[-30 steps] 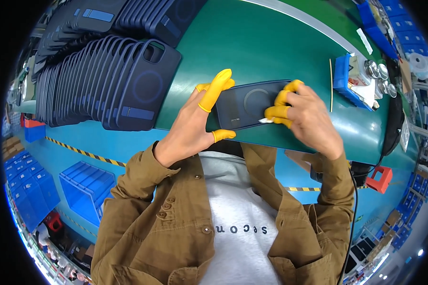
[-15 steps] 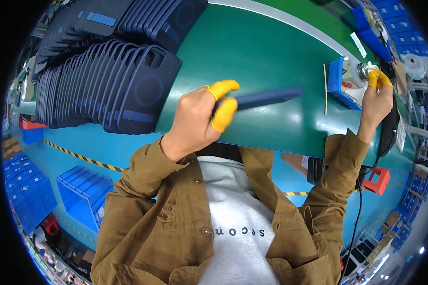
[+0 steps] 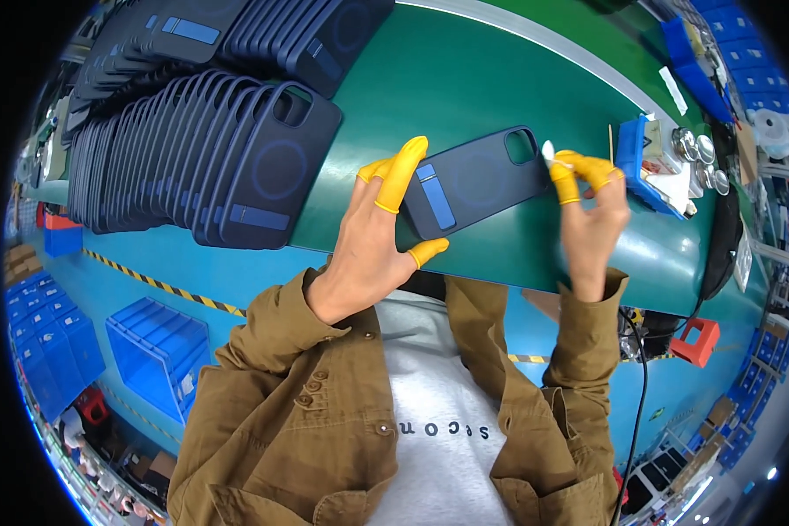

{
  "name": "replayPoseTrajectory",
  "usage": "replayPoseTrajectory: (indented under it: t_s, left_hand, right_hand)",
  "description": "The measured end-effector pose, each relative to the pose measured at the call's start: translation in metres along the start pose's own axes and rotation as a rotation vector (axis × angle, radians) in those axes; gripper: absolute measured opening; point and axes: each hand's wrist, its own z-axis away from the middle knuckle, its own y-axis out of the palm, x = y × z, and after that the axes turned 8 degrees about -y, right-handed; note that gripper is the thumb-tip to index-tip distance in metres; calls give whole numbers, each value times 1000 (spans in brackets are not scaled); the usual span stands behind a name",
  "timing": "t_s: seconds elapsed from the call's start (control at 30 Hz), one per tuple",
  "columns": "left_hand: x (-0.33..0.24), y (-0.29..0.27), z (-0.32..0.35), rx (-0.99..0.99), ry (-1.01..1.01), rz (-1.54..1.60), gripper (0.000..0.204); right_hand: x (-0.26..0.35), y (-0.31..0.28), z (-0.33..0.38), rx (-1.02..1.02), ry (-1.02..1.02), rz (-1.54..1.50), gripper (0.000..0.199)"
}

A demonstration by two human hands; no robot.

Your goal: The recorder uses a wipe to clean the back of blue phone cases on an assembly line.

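Observation:
My left hand (image 3: 373,223), yellow finger cots on its fingertips, grips a dark blue phone case (image 3: 482,184) by its left end. The case's back faces up, showing a lighter blue strip, a faint ring and a camera cutout at the far right. Close to that cutout end, my right hand (image 3: 592,206), also in yellow finger cots, pinches a small white wad (image 3: 548,151), perhaps cloth or cotton. A small gap separates the wad from the case. Rows of similar phone cases (image 3: 272,167) stand packed on edge at the left.
On the right of the green table (image 3: 465,79) stands a blue box (image 3: 633,162) with papers. Shiny round metal containers (image 3: 685,145) are beside it, and a thin stick (image 3: 611,140) lies to its left. A black cable (image 3: 644,368) hangs at the right.
My right hand has moved left from the metal containers to the case with the white wad. The case has turned from edge-on to back up in my left hand.

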Motion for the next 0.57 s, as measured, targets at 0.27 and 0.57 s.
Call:
replayPoseTrajectory:
  t_s: [0.27,0.57]
  left_hand:
    - [8,5,1,-55,36,8,108]
    - [5,-2,2,-17,-9,40,108]
  right_hand:
    - [91,54,44,42,-220,-123,21]
    - [57,62,0,2,-146,40,17]
